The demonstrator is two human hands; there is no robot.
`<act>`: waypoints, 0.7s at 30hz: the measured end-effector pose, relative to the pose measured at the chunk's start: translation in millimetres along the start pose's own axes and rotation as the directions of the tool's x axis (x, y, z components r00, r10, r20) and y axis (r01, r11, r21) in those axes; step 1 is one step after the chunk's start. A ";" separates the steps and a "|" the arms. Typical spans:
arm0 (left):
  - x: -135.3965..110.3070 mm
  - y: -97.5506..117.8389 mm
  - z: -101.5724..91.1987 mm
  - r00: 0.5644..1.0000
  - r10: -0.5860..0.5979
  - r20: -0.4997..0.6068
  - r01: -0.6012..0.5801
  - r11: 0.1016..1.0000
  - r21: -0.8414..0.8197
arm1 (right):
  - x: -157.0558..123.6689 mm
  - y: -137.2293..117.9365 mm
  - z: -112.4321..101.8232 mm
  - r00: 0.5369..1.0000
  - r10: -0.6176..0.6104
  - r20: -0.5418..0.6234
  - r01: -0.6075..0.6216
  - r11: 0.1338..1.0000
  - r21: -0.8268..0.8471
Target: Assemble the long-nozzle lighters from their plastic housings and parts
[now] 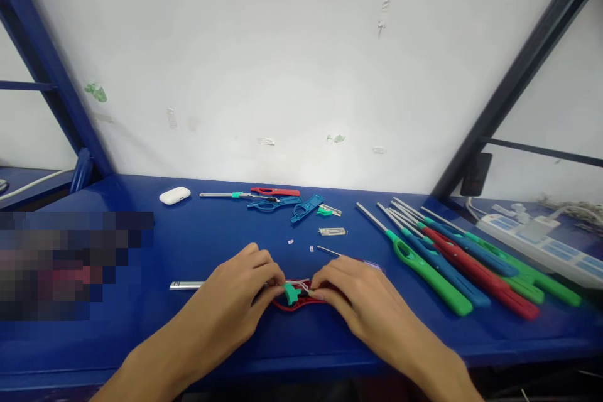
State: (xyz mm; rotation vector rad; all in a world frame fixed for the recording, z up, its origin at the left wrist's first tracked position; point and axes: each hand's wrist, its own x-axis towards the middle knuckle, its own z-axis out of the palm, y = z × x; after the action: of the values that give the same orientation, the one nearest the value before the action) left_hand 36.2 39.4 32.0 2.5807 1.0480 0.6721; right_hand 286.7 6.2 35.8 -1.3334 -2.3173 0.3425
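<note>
An opened red stick lighter casing [294,308] lies near the table's front edge, below both hands. Its metal tube [186,286] sticks out to the left, past my left wrist. My left hand [240,289] has thumb and fingers pinched at the green trigger [292,293] in the casing. At the casing's right part, my right hand [351,292] pinches close to the thin white wires [304,285]; what lies between those fingertips is hidden. Behind the right hand, a thin screwdriver [330,251] is partly covered by the fingers.
Blue casing halves [307,208], a red casing half [276,191] and a metal tube with green collar [219,195] lie at the back. Several whole lighters [433,276] fan out at right, beside a power strip [541,239]. A white earbud case [174,195] sits back left.
</note>
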 end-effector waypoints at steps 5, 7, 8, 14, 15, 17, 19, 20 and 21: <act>-9.2 -7.4 18.6 0.974 0.087 -0.208 -0.086 0.996 0.016 | -13.3 5.8 20.5 0.982 -0.035 -0.184 0.049 0.996 0.073; -10.3 -8.5 21.7 0.962 0.107 -0.253 -0.104 0.994 0.025 | -16.1 6.4 22.9 0.975 -0.054 -0.217 0.074 0.994 0.085; -10.5 -8.7 22.8 0.957 0.111 -0.266 -0.106 0.994 0.032 | -16.9 6.3 23.2 0.973 -0.062 -0.224 0.082 0.993 0.082; -11.8 -6.6 27.6 0.943 0.132 -0.304 -0.112 0.990 0.085 | -18.1 5.9 25.3 0.963 -0.088 -0.255 0.106 0.993 0.059; -12.0 -5.8 28.3 0.940 0.145 -0.310 -0.122 0.988 0.092 | -18.5 6.4 26.6 0.957 -0.103 -0.269 0.123 0.991 0.057; -12.1 -4.1 29.2 0.931 0.168 -0.324 -0.142 0.985 0.101 | -19.2 7.5 29.3 0.945 -0.138 -0.297 0.158 0.987 0.043; -12.0 -2.7 29.7 0.926 0.186 -0.330 -0.159 0.982 0.105 | -19.5 8.5 31.5 0.936 -0.165 -0.311 0.181 0.983 0.024; -12.0 -2.2 29.9 0.925 0.195 -0.327 -0.168 0.980 0.107 | -19.5 9.0 32.2 0.933 -0.176 -0.314 0.191 0.981 0.018; -12.1 -1.9 30.2 0.924 0.203 -0.324 -0.177 0.978 0.109 | -19.6 9.4 32.7 0.931 -0.182 -0.316 0.197 0.980 0.016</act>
State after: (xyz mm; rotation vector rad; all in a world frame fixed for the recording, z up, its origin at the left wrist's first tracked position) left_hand 43.0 29.9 1.6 2.7218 0.9350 1.1747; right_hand 286.3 -5.8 -1.6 -1.0433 -2.1320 0.1120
